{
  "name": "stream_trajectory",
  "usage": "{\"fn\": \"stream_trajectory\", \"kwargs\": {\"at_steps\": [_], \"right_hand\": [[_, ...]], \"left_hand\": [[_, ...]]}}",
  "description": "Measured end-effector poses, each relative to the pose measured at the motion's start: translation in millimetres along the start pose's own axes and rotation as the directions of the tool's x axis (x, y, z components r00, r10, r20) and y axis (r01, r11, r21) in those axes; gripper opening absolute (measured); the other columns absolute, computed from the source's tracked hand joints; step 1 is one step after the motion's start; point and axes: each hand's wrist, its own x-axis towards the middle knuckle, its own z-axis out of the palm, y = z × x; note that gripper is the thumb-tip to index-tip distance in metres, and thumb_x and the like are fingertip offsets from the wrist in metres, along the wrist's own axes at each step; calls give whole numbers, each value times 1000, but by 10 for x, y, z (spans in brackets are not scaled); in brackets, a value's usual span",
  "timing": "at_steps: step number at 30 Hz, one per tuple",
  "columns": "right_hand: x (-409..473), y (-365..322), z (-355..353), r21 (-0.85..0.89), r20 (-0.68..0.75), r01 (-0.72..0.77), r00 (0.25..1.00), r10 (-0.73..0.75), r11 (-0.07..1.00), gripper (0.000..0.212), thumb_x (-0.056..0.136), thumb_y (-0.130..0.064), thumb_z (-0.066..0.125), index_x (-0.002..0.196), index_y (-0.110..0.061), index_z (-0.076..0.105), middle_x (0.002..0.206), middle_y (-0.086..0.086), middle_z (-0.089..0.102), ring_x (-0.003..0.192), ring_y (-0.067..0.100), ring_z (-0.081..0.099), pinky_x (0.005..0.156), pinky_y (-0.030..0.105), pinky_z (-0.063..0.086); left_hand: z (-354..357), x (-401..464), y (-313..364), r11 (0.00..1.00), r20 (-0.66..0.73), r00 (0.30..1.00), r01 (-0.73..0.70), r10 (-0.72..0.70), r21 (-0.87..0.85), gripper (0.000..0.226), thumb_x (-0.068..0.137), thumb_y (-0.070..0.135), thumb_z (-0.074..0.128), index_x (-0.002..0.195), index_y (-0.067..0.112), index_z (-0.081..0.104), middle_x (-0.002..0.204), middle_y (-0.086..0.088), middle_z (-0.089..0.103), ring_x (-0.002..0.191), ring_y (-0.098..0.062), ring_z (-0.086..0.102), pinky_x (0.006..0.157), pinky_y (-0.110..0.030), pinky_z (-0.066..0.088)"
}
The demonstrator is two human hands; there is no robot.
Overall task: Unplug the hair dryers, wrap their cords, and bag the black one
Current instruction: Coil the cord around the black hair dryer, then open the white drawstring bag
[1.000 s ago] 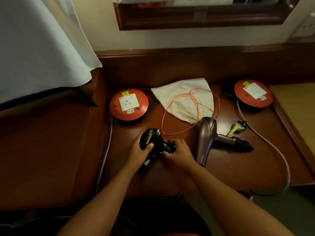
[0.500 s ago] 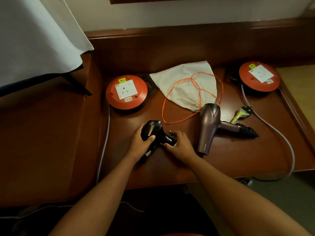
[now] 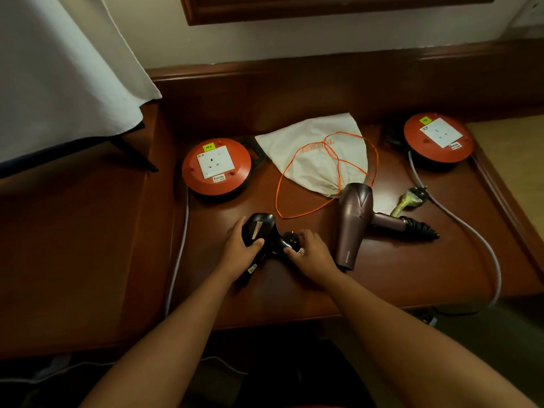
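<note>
A dark red-brown wooden desk [image 3: 397, 278] fills the view, backed by a raised wooden rail and a pale wall; a white cloth [image 3: 59, 69] hangs at the far left. At the centre rear lies a cream drawstring bag [image 3: 309, 160] with its orange cord [image 3: 282, 198] looped loose over the wood. 2 orange extension reels sit either side of it: the left reel [image 3: 217, 169] and the right reel [image 3: 438, 139], each with an empty socket. The brown hair dryer [image 3: 354, 219] lies right of centre, its cord coiled at the handle end. The black hair dryer [image 3: 262, 234] lies near the desk's front edge, between the 2 hands. The left hand [image 3: 238, 251] curls over its body with the thumb pressed on top. The right hand [image 3: 312, 254] has its fingers bent around the handle end, where the black plug [image 3: 291, 235] stands pins-up; whether it pinches the plug or the wound cord cannot be told.

Judged step: finishing the black dryer's cord wrap. It would go best by steadying the body with the left hand, keeping the turns snug, and tucking the plug so nothing unwinds before bagging.

Legible writing: "M4" on a yellow tag and "5 METERS" on the left reel; "KHIND" on the brown dryer. The bag's orange print is inverted and unclear.
</note>
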Motion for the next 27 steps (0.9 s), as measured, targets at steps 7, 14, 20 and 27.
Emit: {"fn": "stream_trajectory", "kwargs": {"at_steps": [7, 14, 20, 27], "right_hand": [[-36, -120, -339, 2, -31, 5, 1000, -5, 1000, 49, 89, -32, 62, 128, -6, 49, 124, 17, 55, 115, 30, 52, 92, 32, 40], [-1, -162, -1049, 1, -136, 64, 989, -63, 998, 33, 90, -28, 60, 117, -9, 57, 111, 11, 62, 100, 25, 59, 85, 36, 48], [346, 53, -1712, -123, -107, 95, 988, -108, 988, 20, 90, -18, 58, 105, -5, 62, 103, 14, 66, 98, 30, 59, 72, 28, 39], [1162, 430, -2139, -211, 114, 79, 992, -55, 974, 32, 93, -17, 52, 123, -10, 60, 126, 10, 61, 116, 26, 54, 92, 28, 41]], "left_hand": [[-64, -62, 349, 987, -41, 996, -75, 81, 141, 64, 91, 25, 61, 148, 23, 32, 153, -4, 30, 140, -25, 31, 112, -42, 32], [139, -24, 957, 937, 29, 970, -241, 241, 253, 45, 92, 22, 58, 136, 18, 51, 140, -7, 47, 130, -23, 42, 105, -32, 34], [550, 211, 1356, 908, 144, 948, -313, 283, 277, 40, 92, 18, 58, 131, 12, 56, 133, -12, 56, 125, -28, 49, 102, -31, 37], [1102, 668, 1661, 902, 209, 943, -313, 258, 296, 37, 87, 6, 60, 124, 5, 62, 127, -15, 62, 119, -28, 55, 94, -22, 36]]}}
